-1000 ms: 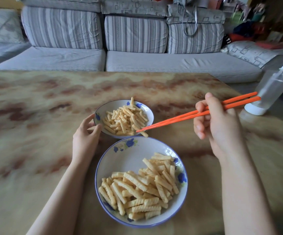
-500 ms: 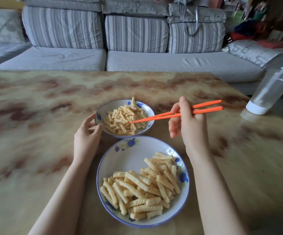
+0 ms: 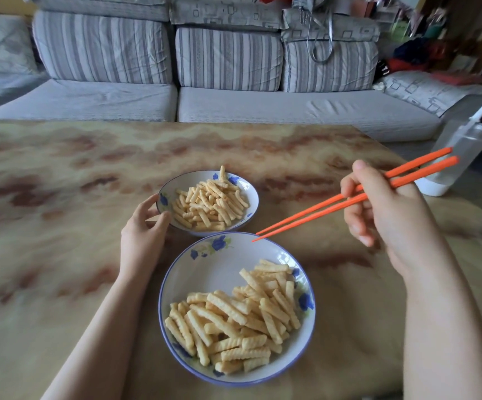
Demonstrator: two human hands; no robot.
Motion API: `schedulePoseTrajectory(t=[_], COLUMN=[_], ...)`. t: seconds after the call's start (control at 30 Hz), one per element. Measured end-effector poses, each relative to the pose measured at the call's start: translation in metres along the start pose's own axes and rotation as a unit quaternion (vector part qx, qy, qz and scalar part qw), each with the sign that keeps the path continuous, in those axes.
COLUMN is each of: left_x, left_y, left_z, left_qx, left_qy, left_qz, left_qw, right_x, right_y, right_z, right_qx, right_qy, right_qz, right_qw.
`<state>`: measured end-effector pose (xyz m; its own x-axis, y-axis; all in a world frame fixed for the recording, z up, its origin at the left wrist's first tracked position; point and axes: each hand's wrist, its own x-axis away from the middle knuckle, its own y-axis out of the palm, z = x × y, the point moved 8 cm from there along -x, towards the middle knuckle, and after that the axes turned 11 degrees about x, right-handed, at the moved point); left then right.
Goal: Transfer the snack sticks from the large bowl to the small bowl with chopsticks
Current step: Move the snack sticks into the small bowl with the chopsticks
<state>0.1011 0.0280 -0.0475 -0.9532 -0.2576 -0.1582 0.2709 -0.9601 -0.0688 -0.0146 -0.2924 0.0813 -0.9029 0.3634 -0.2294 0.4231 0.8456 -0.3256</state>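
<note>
Marbled brown table before a striped grey sofa. Two blue-flowered bowls sit close together: the small bowl farther off, heaped with sticks; the large bowl nearer, its own heap on the near side. The person's left hand curls round the small bowl's left rim. Their right hand pinches orange chopsticks, which have swung back out of the small bowl. The tips, almost together and empty, now hover at the large bowl's far rim. One delivery looks finished; another pick-up comes next.
</note>
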Motion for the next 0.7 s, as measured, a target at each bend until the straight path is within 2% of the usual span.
schedulePoseTrajectory(t=[0.13, 0.47, 0.7], left_x=[0.000, 0.001, -0.001], left_y=[0.000, 0.000, 0.000], left_z=[0.001, 0.002, 0.000], left_qx=[-0.002, 0.001, 0.015], left_qy=[0.001, 0.001, -0.002], left_qz=[-0.003, 0.001, -0.001], left_qw=[1.000, 1.000, 1.000], right_x=[0.004, 0.007, 0.001], right_y=[-0.011, -0.004, 0.001], right_z=[-0.009, 0.003, 0.007], right_qx=[-0.009, 0.080, 0.055], right_qy=[-0.016, 0.018, 0.029], right_qz=[0.007, -0.063, -0.025], right_qw=[1.000, 0.995, 0.998])
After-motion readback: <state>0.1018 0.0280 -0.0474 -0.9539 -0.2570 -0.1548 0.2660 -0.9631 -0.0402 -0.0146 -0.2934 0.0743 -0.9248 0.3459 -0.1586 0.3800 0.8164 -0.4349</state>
